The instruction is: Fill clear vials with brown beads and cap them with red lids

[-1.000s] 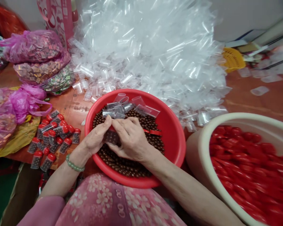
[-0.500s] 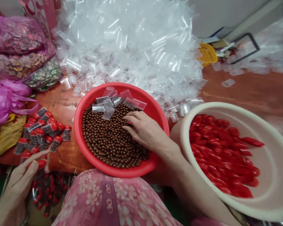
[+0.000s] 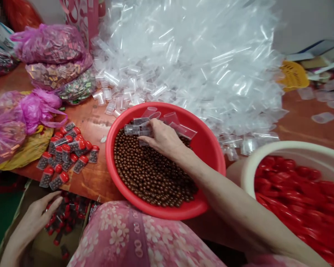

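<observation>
My right hand is in the red basin, with thumb and fingers closed around a clear plastic tube. Beneath and beside it are small brown balls and several more clear tubes. My left hand hangs over a cardboard box below the table edge, its fingers apart and holding nothing I can see. Inside that box lie filled tubes with red caps. A cluster of similar red-capped tubes rests on the table above my left hand.
A big heap of clear tubes covers the table behind the basin. To the right, a cream tub holds red plastic caps. Pink bags of small packets stand at the left. A yellow basket is at back right.
My left hand has let go of a red-capped tube and moved lower over the box. My right hand has gone from the balls to the clear tubes. The view has swung left.
</observation>
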A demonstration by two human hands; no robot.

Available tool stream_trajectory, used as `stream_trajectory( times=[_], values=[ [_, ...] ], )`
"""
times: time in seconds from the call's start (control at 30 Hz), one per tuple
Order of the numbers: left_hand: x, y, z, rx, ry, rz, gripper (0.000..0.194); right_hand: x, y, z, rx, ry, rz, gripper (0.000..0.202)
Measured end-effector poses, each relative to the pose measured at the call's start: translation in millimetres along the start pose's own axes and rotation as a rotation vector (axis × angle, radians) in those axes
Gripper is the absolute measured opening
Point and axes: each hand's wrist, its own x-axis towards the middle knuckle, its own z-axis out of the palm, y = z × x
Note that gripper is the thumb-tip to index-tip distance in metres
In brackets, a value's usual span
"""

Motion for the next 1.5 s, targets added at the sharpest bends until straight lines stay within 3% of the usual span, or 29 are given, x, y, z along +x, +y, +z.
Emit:
stream_trajectory(
  times=[0.07, 0.13, 0.27, 0.37, 0.5, 0.63, 0.73, 0.83, 0.97, 1.07, 1.17, 1.4, 1.5],
  values=[
    [1.6, 33.6, 5.7, -0.057, -0.037, 0.009, 0.038, -3.1, -1.8, 3.5, 0.049, -0.026, 0.011, 0.025],
    [6.0, 70.9, 18.4, -0.197, 0.020, 0.123, 0.033, -9.2, -8.0, 4.2, 0.044, -0.024, -0.046, 0.017],
    [28.2, 135.6, 59.8, -0.399, 0.150, 0.495, 0.020, -27.0, -21.2, 4.1, -0.124, -0.026, -0.248, 0.014],
    [51.6, 160.3, 92.1, -0.418, 0.159, 0.731, 0.021, -38.6, -20.0, 6.1, -0.144, -0.135, -0.379, 0.025],
    [73.7, 164.3, 119.7, -0.164, 0.267, 0.971, 0.021, -42.7, -6.3, 6.7, 0.021, -0.206, -0.333, 0.042],
    [81.3, 162.2, 126.0, -0.097, 0.473, 1.167, 0.015, -39.9, 1.4, 0.9, 0.043, -0.294, -0.289, 0.037],
    [81.8, 164.0, 124.8, -0.091, 0.502, 1.183, 0.013, -37.3, -0.8, -9.8, -0.094, -0.344, -0.348, 0.032],
    [81.8, 165.5, 124.3, -0.089, 0.500, 1.182, 0.012, -32.5, -6.5, -22.2, -0.390, -0.403, -0.362, 0.025],
    [82.6, 165.9, 124.5, -0.093, 0.496, 1.183, 0.013, -27.1, -19.1, -25.9, -0.562, -0.573, -0.393, 0.018],
    [82.9, 165.7, 124.2, -0.105, 0.488, 1.173, 0.014, -27.9, -27.1, -18.6, -0.448, -0.708, -0.471, 0.020],
    [83.2, 163.8, 124.9, -0.137, 0.480, 1.150, 0.019, -30.5, -26.2, -10.7, -0.256, -0.750, -0.494, 0.025],
    [81.0, 161.8, 123.1, -0.167, 0.462, 1.048, 0.036, -32.3, -12.6, -5.2, 0.393, -0.576, -0.444, 0.034],
    [74.2, 166.3, 112.4, -0.203, 0.303, 0.966, 0.043, -33.4, -14.4, -14.1, 0.488, -0.505, -0.464, 0.037]
  ],
)
